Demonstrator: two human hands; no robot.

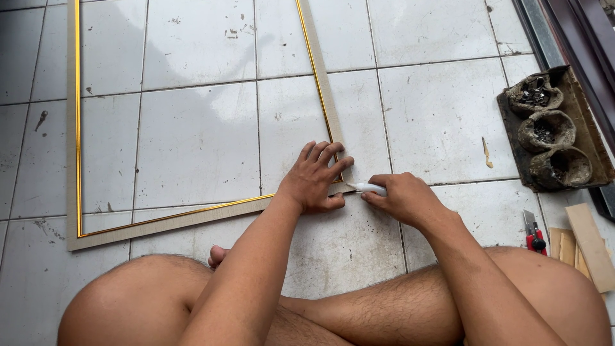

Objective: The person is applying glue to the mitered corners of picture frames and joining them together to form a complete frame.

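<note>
We press left hand (pixel 314 176) flat on gold-edged frame (pixel 192 216) corner, frame centre; right hand (pixel 400 198) grips small white tube (pixel 368 188) at joint. Risk: loose corner shifts, joint opens.

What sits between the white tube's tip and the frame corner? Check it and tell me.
Nothing visible. The right hand holds the small white tube with its tip right at the frame corner. The left hand presses that corner down from the other side, beside the tip, not across its path.
</note>
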